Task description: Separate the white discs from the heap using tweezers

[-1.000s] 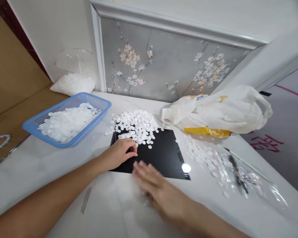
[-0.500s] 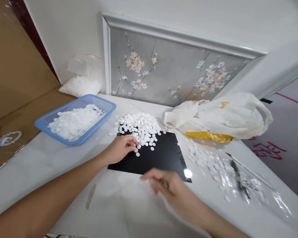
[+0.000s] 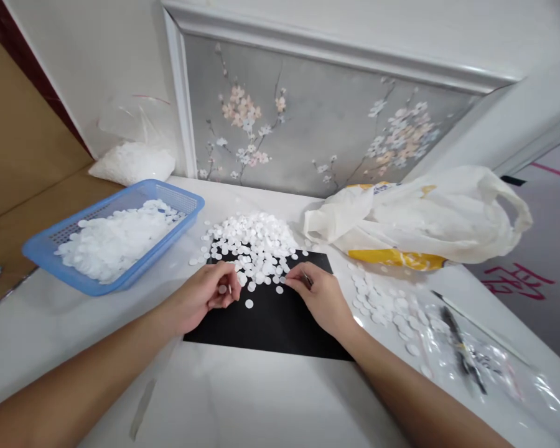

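Small round white discs (image 3: 261, 233) lie in a loose heap, spilling over the far part of a black sheet (image 3: 266, 326). At the sheet's left side, my left hand (image 3: 212, 289) is closed with curled fingers, and a couple of white discs show between them. My right hand (image 3: 320, 295) is in a pinch at the heap's right edge, its fingertips touching or right beside a single disc. Something small and dark shows between its fingers; I cannot tell what it is. One disc (image 3: 249, 303) lies apart on the black sheet between my hands.
A blue basket (image 3: 35, 249) full of white discs stands on the left, with a clear bag (image 3: 133, 162) of white pieces behind it. On the right lie a white plastic bag (image 3: 415, 218), scattered discs (image 3: 378, 298), and clear packaging with a dark pen-like tool (image 3: 462, 348).
My right hand has moved forward from the near edge of the black sheet to the heap's right edge. My left hand has drawn back slightly, with discs now showing in its fingers.
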A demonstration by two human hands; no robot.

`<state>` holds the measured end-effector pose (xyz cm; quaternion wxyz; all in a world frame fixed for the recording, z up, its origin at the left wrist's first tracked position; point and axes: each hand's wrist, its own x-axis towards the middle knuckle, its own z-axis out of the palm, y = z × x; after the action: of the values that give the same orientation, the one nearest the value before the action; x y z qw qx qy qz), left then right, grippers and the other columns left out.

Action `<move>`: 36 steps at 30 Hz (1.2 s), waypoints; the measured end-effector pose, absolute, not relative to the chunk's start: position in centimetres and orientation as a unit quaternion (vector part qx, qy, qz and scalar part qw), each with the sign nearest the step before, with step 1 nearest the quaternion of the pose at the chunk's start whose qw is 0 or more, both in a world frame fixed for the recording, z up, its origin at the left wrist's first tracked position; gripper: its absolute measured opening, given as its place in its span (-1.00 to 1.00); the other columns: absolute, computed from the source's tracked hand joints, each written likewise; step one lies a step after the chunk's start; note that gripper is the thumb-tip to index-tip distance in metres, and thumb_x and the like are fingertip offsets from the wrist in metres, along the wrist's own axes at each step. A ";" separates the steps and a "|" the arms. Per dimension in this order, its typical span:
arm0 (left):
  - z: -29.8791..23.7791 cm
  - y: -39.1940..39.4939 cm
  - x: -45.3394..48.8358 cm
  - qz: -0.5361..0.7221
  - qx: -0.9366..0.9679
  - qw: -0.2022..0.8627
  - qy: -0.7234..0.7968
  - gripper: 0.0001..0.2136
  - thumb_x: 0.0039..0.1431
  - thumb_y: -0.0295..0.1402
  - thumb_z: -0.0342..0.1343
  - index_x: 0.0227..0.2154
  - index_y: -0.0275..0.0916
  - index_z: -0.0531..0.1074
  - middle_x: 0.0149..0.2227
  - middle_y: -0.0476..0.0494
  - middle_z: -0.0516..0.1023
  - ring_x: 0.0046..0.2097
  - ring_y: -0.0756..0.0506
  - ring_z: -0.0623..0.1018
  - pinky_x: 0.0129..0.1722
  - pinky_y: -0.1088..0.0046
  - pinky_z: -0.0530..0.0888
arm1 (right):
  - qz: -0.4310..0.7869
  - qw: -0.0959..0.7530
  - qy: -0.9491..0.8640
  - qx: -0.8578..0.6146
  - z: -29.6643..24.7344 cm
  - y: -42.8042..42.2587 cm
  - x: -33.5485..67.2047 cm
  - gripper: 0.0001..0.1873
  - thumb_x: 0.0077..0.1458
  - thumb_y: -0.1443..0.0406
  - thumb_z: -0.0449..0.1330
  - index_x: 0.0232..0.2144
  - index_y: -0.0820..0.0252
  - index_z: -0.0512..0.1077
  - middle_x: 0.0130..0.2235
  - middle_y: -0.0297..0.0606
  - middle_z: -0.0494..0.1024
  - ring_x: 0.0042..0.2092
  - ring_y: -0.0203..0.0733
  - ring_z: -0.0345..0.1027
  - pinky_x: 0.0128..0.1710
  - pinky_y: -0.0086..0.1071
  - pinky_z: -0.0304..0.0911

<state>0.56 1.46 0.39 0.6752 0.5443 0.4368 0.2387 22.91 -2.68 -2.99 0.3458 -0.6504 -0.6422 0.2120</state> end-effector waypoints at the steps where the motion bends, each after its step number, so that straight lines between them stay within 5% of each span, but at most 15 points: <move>1: 0.4 1.3 0.7 0.238 0.555 0.665 0.440 -0.66 0.16 -0.19 -0.11 -0.66 -0.23 0.20 -0.62 0.04 0.24 -0.61 0.08 0.17 -0.63 0.53 0.04 | 0.218 0.344 -0.647 -0.644 -3.2 -2.7 23.0 -0.89 0.07 0.29 0.16 -0.49 0.13 0.40 -0.43 -0.35 0.46 -0.42 -0.23 0.29 -0.39 -0.39 0.16; 8: -0.5 0.2 1.7 0.087 0.825 0.307 0.466 -0.90 0.16 -0.25 0.05 -0.37 -0.14 0.37 -0.58 0.10 0.33 -0.53 0.01 0.30 -0.48 0.48 0.12 | 0.235 0.330 -0.666 -0.626 -3.2 -2.6 23.2 -0.84 0.15 0.31 0.08 -0.46 0.12 0.41 -0.38 -0.33 0.46 -0.33 -0.20 0.36 -0.31 -0.36 0.20; 12: -0.5 -0.3 1.9 0.033 0.846 0.260 0.465 -0.94 0.19 -0.35 0.00 -0.39 -0.16 0.30 -0.47 0.05 0.42 -0.45 -0.03 0.38 -0.46 0.47 0.12 | 0.230 0.298 -0.672 -0.638 -2.9 -2.7 23.0 -0.88 0.12 0.29 0.13 -0.44 0.13 0.42 -0.38 -0.35 0.43 -0.37 -0.23 0.34 -0.35 -0.38 0.20; 15: -0.3 -0.4 1.8 0.063 0.827 0.316 0.461 -0.91 0.17 -0.36 -0.01 -0.44 -0.18 0.25 -0.49 0.05 0.38 -0.46 -0.02 0.34 -0.48 0.47 0.12 | 0.231 0.276 -0.674 -0.645 -2.7 -2.9 22.7 -0.90 0.08 0.31 0.17 -0.48 0.14 0.40 -0.40 -0.35 0.40 -0.43 -0.26 0.28 -0.42 -0.40 0.16; 20: 0.1 -0.4 2.0 0.189 0.574 0.668 0.435 -0.95 0.12 -0.37 -0.03 -0.42 -0.19 0.20 -0.42 -0.01 0.45 -0.52 0.05 0.29 -0.57 0.53 0.14 | 0.333 0.340 -0.613 -0.631 -2.0 -3.6 21.8 -0.86 0.02 0.27 0.22 -0.52 0.17 0.36 -0.53 -0.41 0.35 -0.51 -0.33 0.15 -0.51 -0.44 0.10; 22: 0.1 -0.7 2.2 0.201 0.493 0.732 0.425 -0.91 0.07 -0.36 0.03 -0.34 -0.22 0.28 -0.37 -0.07 0.49 -0.49 0.05 0.33 -0.59 0.55 0.13 | 0.399 0.364 -0.583 -0.607 -1.6 -4.1 21.1 -0.84 0.03 0.23 0.22 -0.50 0.19 0.38 -0.55 -0.41 0.35 -0.51 -0.33 0.15 -0.51 -0.45 0.11; 29: -0.1 -2.1 2.8 0.201 0.549 0.677 0.447 -0.84 0.03 -0.28 0.18 -0.41 -0.29 0.47 -0.37 -0.08 0.57 -0.52 0.10 0.32 -0.52 0.56 0.20 | 0.496 0.401 -0.547 -0.542 -0.8 -5.6 19.8 -0.86 0.10 0.24 0.16 -0.43 0.19 0.38 -0.48 -0.37 0.44 -0.43 -0.30 0.29 -0.41 -0.43 0.20; 36: 0.2 -2.0 2.5 0.213 0.432 0.743 0.465 -0.80 -0.06 -0.31 0.27 -0.36 -0.29 0.49 -0.40 -0.13 0.60 -0.54 0.12 0.28 -0.52 0.58 0.18 | 0.391 0.418 -0.566 -0.594 -1.5 -5.9 20.9 -0.79 0.24 0.13 0.00 -0.20 0.11 0.27 -0.55 -0.50 0.17 -0.53 -0.33 0.07 -0.55 -0.47 0.06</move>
<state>2.47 -2.02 0.17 0.7431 0.4318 0.4646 0.2134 20.89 -5.86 -1.51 0.4176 -0.5939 -0.5656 0.3910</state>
